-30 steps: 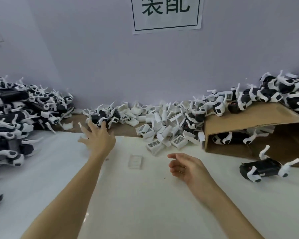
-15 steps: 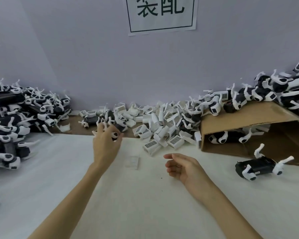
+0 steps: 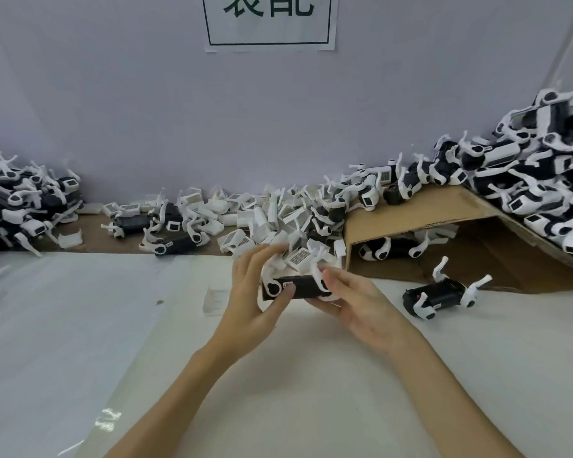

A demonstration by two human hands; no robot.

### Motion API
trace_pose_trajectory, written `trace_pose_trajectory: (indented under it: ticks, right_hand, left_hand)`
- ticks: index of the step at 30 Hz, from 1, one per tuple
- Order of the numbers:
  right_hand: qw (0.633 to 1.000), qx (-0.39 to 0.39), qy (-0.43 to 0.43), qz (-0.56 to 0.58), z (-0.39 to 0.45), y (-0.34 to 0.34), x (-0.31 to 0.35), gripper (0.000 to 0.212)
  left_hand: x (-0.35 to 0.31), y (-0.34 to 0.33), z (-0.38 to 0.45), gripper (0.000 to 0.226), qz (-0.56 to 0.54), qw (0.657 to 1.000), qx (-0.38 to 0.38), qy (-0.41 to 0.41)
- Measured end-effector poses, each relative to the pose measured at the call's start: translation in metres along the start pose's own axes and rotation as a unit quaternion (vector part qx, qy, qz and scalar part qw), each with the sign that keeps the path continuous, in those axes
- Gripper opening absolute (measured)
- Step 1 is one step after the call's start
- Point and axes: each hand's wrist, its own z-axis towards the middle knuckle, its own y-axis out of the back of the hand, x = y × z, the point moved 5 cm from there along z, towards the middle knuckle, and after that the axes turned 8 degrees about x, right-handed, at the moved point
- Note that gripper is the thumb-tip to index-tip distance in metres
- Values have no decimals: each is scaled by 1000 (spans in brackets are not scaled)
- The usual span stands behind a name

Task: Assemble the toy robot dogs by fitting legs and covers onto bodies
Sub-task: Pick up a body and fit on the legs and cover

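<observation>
A black toy dog body (image 3: 300, 286) with white legs is held between both hands above the white table, lying on its side. My left hand (image 3: 255, 292) grips its left end, thumb near a white leg joint. Its right end rests in my right hand (image 3: 354, 302), fingers curled under it. A small clear cover piece (image 3: 216, 299) lies flat on the table just left of my left hand. A heap of white covers (image 3: 265, 216) runs along the wall behind the hands.
Another black body with white legs (image 3: 440, 294) lies on the table to the right. A tilted cardboard box (image 3: 427, 209) holds a pile of dogs (image 3: 543, 180) at right. More dogs (image 3: 17, 200) are heaped at far left. A paper sign (image 3: 268, 21) hangs on the wall.
My left hand took a dog body from the pile at the back left and carried it right to the centre. My right hand came up and closed on its other end.
</observation>
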Motion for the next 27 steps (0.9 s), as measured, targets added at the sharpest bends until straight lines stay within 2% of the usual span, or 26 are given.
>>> trace_pose_trajectory:
  ticks: [3,6,8,11,17,19,21,22,24,26,27]
  right_hand:
    - [1000,-17,16,7,2,-6,1,51]
    - [998,-43,50,15,3,-8,4,55]
    - [995,-59,73,11,2,-6,6,58]
    - [992,-87,92,-25,1,0,6,61]
    - [994,-32,49,-92,0,-3,-1,71]
    - [986,-28,46,-156,-1,-6,0,75]
    - [973,-40,64,-219,-3,-9,5,72]
    - [965,-50,77,-246,-5,-9,9,67]
    - [950,-56,100,-291,-8,-10,16,58]
    - [941,-44,110,-316,-10,-10,20,59]
    - [937,-30,113,-329,-11,-11,21,61]
  left_hand:
    - [5,5,-2,84,-58,996,-53,35]
    - [11,6,-2,92,-147,980,-82,105]
    - [16,1,-4,83,-210,962,-60,167]
    - [23,-5,-4,59,-220,949,-36,222]
    - [19,8,-1,40,-209,948,-85,224]
    - [19,11,-1,34,-197,954,-66,215]
    - [19,12,-1,39,-231,947,-33,220]
    - [19,10,-1,47,-279,933,-20,227]
    - [17,5,0,60,-396,882,7,258]
    - [16,1,-2,70,-455,838,42,297]
    - [16,-1,-2,72,-466,828,63,304]
